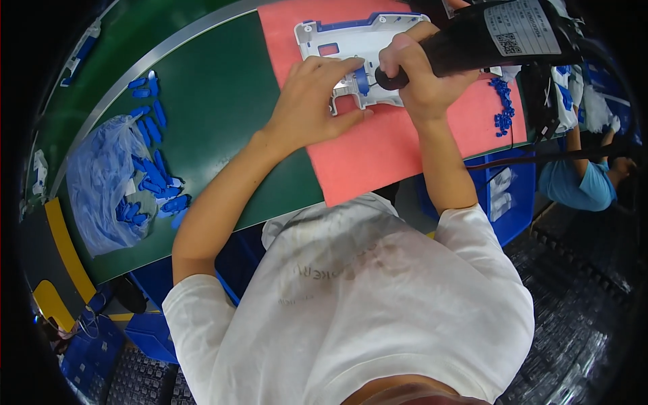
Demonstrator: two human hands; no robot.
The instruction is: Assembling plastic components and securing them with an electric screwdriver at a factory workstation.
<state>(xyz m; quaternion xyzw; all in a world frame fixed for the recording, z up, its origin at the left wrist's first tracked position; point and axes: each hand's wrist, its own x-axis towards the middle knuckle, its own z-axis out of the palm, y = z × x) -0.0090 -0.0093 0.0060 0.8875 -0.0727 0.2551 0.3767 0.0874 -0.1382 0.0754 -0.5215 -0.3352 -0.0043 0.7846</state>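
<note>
Two hands (300, 101) (432, 84), one black tool (464, 48)

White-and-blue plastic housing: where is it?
Upper middle of the head view: the housing lies on the flat pink mat, with the left hand at its lower left.

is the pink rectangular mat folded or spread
Spread: the pink mat lies flat on the green tabletop beneath a white-and-blue plastic housing.

Blue bins (152, 332), a light-blue-shirted co-worker (582, 186)
</note>
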